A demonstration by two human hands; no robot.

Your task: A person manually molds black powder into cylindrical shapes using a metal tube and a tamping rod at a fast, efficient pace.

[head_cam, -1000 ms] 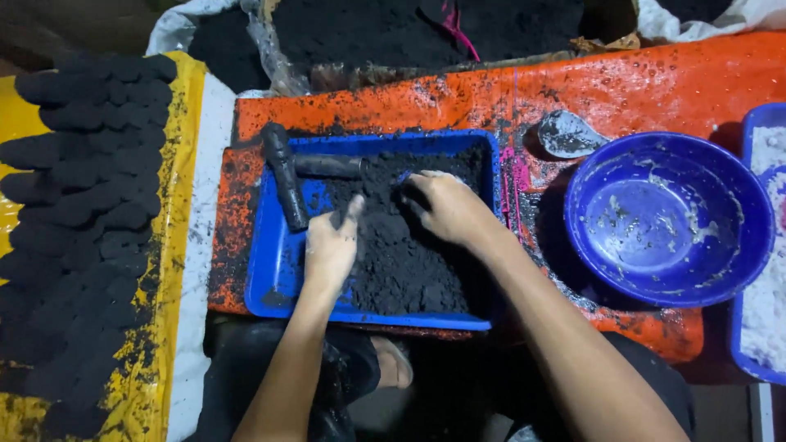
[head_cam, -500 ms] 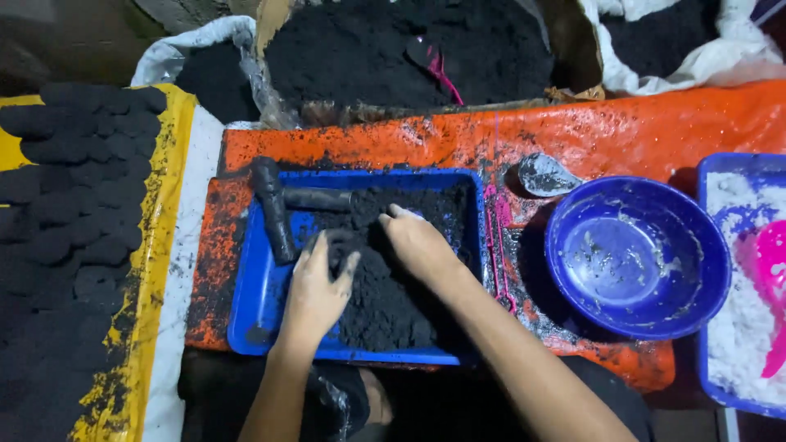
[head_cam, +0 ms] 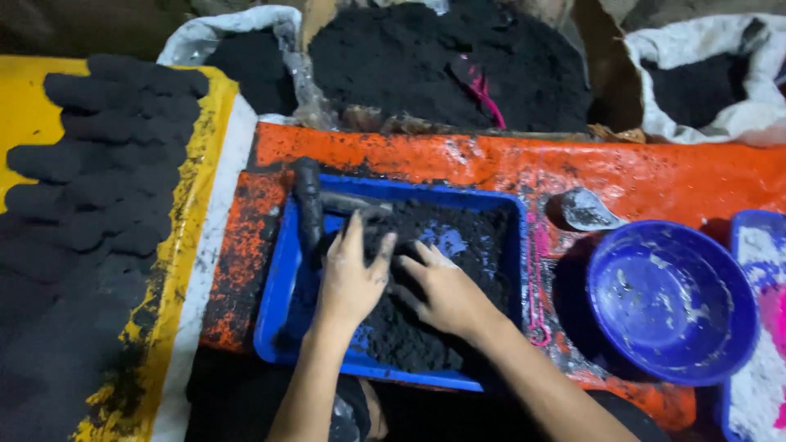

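Blue tray [head_cam: 282, 270], black powder [head_cam: 426, 327], orange sheet [head_cam: 508, 168]

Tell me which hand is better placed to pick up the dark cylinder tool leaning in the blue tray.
Left. The left hand lies on the black mix right beside the dark cylinder tool at the blue tray's left end, fingertips nearly at it. The right hand sits further right, behind the left.

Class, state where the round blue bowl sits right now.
In the head view the blue bowl sits at the right on the orange sheet, right of the blue tray where both hands work.
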